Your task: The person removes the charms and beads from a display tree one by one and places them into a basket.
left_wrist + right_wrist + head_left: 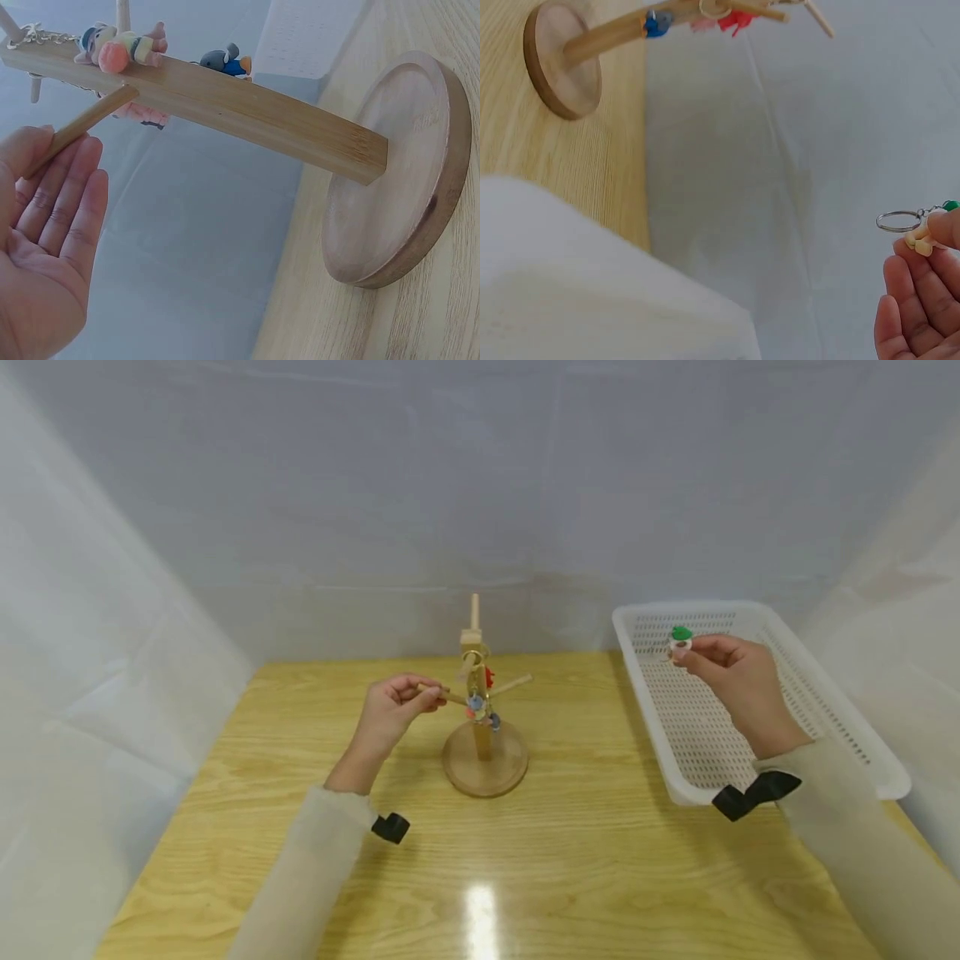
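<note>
A wooden peg stand (255,124) with a round base (486,777) stands upright on the table. My left hand (393,712) pinches one of its side pegs (86,122) between thumb and index finger, the other fingers stretched out. Small figure keychains hang from the stand, among them a pig-like figure (112,49) with a round pink piece, a grey and blue figure (225,60) and a red one (736,21). Over the basket, my right hand (742,693) pinches a keychain figure (681,635) with a green top. Its metal ring (898,221) dangles free; the fingers partly hide its body.
A white perforated plastic basket (656,735) sits at the table's right side, under my right hand. The wooden table (420,885) reaches back to a pale sheet (480,485) that hangs behind and at both sides.
</note>
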Available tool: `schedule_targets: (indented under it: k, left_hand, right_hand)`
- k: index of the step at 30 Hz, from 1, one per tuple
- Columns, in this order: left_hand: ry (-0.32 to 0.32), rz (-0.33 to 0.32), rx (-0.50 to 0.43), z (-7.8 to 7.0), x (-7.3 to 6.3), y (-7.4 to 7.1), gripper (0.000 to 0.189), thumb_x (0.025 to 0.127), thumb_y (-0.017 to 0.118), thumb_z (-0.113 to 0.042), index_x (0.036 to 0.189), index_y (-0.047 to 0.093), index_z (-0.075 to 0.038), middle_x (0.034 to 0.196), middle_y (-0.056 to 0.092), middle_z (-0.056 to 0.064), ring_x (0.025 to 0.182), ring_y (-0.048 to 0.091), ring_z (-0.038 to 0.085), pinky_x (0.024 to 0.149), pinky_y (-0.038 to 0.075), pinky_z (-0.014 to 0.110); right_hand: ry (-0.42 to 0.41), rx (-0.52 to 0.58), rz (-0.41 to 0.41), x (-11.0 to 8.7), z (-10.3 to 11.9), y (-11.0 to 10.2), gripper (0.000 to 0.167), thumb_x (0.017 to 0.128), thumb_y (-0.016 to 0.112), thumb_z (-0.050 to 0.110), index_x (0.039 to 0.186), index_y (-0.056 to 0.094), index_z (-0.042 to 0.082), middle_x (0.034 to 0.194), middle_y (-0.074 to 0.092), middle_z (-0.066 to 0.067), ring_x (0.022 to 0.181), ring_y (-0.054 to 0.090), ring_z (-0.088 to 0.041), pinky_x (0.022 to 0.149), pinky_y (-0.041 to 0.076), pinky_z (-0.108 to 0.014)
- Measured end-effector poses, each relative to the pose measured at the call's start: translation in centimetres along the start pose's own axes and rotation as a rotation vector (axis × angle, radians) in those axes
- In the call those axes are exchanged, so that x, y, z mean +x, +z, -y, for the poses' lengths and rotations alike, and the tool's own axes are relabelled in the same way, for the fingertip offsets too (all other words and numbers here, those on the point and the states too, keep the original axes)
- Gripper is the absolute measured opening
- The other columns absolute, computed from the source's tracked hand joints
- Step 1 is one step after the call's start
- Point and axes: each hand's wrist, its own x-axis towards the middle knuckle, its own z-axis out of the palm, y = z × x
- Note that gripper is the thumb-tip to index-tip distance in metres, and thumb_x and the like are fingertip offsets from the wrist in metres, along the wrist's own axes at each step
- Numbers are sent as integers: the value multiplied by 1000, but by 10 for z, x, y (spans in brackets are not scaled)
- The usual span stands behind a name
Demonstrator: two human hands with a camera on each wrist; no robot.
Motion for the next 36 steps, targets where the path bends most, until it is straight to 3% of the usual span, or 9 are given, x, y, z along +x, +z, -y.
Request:
schedule_targets:
  k: [6,11,18,22,30,36]
  left_hand:
    - [12,11,-6,2,2,1,17,90,61,-1,100,62,12,81,71,-8,75,67,7,72,57,25]
    - [7,4,-13,4,2,1,18,90,61,-1,101,61,14,80,71,-7,74,67,7,71,57,24]
    - [-4,-2,3,3,3,1,19,90,62,-2,101,61,13,82,71,-9,75,67,6,72,57,24]
    - [-3,-10,5,2,4,1,17,90,61,-1,101,61,13,81,71,-9,75,67,6,71,57,22]
    - [-3,-2,6,3,5,3,20,90,61,-2,102,60,15,83,71,-11,75,67,6,72,57,24]
    - [-5,1,-2,4,6,2,22,91,62,-4,103,60,14,84,71,-10,76,67,7,73,57,24]
  right_hand:
    - [67,-91,-37,15,-14,-13,23,88,67,32,99,68,13,79,65,26,76,61,3,66,47,-14]
    - [102,-130,-47,22,-26,-24,34,88,66,36,106,64,7,79,64,28,75,61,6,66,48,-13]
    - [131,-137,-78,26,-35,-29,40,87,66,38,108,65,3,84,68,20,74,60,5,65,49,-12]
    - [155,-155,-59,31,-41,-33,48,87,65,38,114,60,-1,82,65,23,74,60,7,65,50,-11]
    - [191,-134,-55,40,-59,-44,49,87,67,35,115,60,-4,77,61,25,74,62,4,64,50,-12]
    - [190,-75,-84,41,-68,-46,38,85,70,35,106,66,4,78,64,20,72,62,5,62,50,-11]
